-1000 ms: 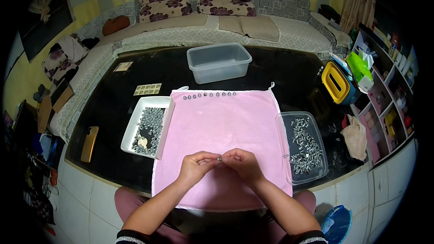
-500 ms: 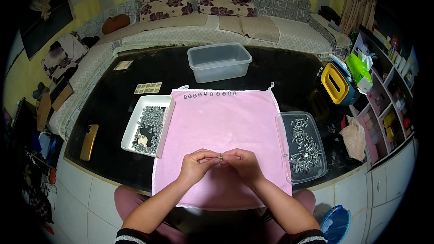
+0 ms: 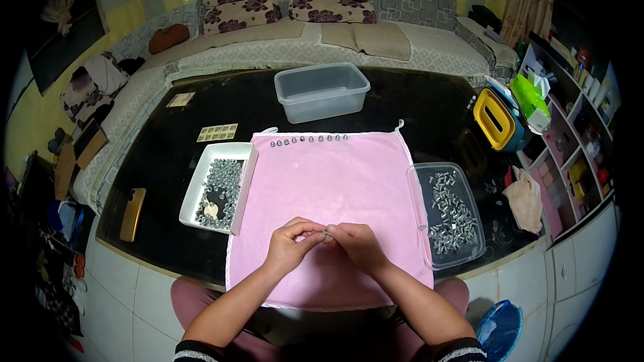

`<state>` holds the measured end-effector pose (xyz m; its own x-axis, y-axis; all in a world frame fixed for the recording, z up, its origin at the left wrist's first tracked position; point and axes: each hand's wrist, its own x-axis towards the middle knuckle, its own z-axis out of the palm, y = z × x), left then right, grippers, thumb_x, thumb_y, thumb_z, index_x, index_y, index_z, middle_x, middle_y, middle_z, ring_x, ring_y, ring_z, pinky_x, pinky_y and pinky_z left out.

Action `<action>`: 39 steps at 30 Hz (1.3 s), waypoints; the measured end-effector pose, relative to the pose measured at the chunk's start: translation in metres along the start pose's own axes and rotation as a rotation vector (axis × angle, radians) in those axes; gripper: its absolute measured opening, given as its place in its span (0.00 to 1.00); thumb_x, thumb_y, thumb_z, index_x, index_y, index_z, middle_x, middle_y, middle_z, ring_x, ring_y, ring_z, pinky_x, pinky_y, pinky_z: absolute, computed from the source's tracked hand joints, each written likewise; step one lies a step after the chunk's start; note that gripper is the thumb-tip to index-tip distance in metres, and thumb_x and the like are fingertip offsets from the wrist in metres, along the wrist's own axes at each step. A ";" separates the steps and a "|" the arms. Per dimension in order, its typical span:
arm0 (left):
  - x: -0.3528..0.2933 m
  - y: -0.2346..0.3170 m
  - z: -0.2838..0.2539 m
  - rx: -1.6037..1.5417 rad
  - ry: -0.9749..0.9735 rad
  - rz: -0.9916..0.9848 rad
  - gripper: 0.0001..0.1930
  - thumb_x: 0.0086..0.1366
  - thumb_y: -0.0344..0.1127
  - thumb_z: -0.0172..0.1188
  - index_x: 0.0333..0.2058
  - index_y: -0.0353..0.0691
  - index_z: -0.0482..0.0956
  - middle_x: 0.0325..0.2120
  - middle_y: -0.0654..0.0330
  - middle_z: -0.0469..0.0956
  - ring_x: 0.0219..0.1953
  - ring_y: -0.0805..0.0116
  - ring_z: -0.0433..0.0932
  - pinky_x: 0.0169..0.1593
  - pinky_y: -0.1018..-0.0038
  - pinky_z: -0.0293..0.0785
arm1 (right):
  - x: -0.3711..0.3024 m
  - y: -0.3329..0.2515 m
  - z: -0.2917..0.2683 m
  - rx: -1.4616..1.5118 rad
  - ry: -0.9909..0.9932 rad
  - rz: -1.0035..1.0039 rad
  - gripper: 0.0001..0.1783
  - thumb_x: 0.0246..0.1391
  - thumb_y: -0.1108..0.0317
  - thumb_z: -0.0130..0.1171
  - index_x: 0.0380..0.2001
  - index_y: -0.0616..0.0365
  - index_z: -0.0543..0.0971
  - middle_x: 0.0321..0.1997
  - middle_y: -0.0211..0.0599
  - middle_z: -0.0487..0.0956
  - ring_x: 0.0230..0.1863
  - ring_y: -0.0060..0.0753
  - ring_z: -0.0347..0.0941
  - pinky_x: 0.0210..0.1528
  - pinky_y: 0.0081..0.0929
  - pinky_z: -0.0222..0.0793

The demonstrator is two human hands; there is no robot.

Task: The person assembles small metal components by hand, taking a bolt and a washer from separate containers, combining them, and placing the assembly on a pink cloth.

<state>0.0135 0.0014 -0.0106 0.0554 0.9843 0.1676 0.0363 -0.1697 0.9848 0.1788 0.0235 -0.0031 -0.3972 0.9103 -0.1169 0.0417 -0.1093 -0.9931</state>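
Observation:
Over the near part of a pink cloth (image 3: 322, 188), my left hand (image 3: 292, 245) and my right hand (image 3: 359, 245) meet at their fingertips. Both are closed in a pinch on one small metal fastener (image 3: 326, 232), mostly covered by the fingers. To the left stands a white tray (image 3: 192, 191) with many round, nut-like metal pieces (image 3: 225, 177). On the right, a clear shallow plastic container (image 3: 469, 184) holds many short, bolt-like pieces (image 3: 453, 214). A row of several small metal pieces (image 3: 310, 139) stands along the cloth's far edge.
A clear, deep plastic box (image 3: 322, 97) stands behind the cloth on the black table (image 3: 161, 161). A gold phone (image 3: 133, 214) lies at left. A yellow-and-blue tissue box (image 3: 496, 121) and a beige cloth (image 3: 523, 201) are at right. A blue bin (image 3: 500, 332) is on the floor.
Both hands stay in the same place, their fingers shifting slightly around the small fastener. The whole view has moved a little.

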 end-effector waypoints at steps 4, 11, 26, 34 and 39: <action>0.000 0.002 -0.001 -0.024 0.003 -0.054 0.05 0.54 0.22 0.57 0.31 0.32 0.76 0.31 0.60 0.72 0.34 0.74 0.73 0.39 0.81 0.72 | 0.000 -0.006 -0.001 0.032 -0.042 0.060 0.16 0.54 0.58 0.48 0.24 0.60 0.75 0.21 0.27 0.73 0.24 0.16 0.66 0.28 0.15 0.62; 0.001 0.001 0.000 -0.078 -0.007 -0.065 0.05 0.53 0.26 0.59 0.31 0.35 0.78 0.30 0.62 0.74 0.33 0.76 0.73 0.38 0.82 0.70 | 0.000 -0.003 -0.002 0.005 -0.058 0.034 0.15 0.56 0.59 0.46 0.26 0.59 0.74 0.22 0.26 0.72 0.25 0.15 0.66 0.29 0.14 0.62; 0.001 0.006 0.002 -0.228 0.004 -0.091 0.06 0.52 0.25 0.60 0.32 0.36 0.78 0.30 0.63 0.74 0.32 0.78 0.73 0.37 0.83 0.68 | -0.001 -0.006 -0.003 0.051 -0.075 0.061 0.12 0.54 0.62 0.50 0.33 0.60 0.72 0.24 0.27 0.72 0.25 0.15 0.66 0.29 0.14 0.64; 0.001 0.002 0.000 -0.162 0.009 -0.075 0.06 0.53 0.26 0.60 0.32 0.35 0.78 0.30 0.63 0.74 0.32 0.78 0.73 0.37 0.84 0.69 | -0.003 -0.009 0.000 0.112 -0.047 0.040 0.13 0.53 0.60 0.50 0.28 0.60 0.73 0.23 0.25 0.72 0.24 0.13 0.65 0.28 0.13 0.61; 0.001 0.003 0.000 -0.177 0.015 -0.083 0.06 0.53 0.26 0.60 0.32 0.35 0.78 0.30 0.63 0.74 0.31 0.79 0.73 0.36 0.84 0.69 | -0.005 -0.010 0.004 0.218 -0.031 0.010 0.12 0.53 0.61 0.51 0.30 0.60 0.73 0.21 0.26 0.71 0.23 0.14 0.65 0.27 0.13 0.61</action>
<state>0.0139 0.0016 -0.0078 0.0450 0.9953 0.0853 -0.1359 -0.0785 0.9876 0.1765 0.0184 0.0079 -0.4263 0.8961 -0.1232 -0.1524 -0.2055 -0.9667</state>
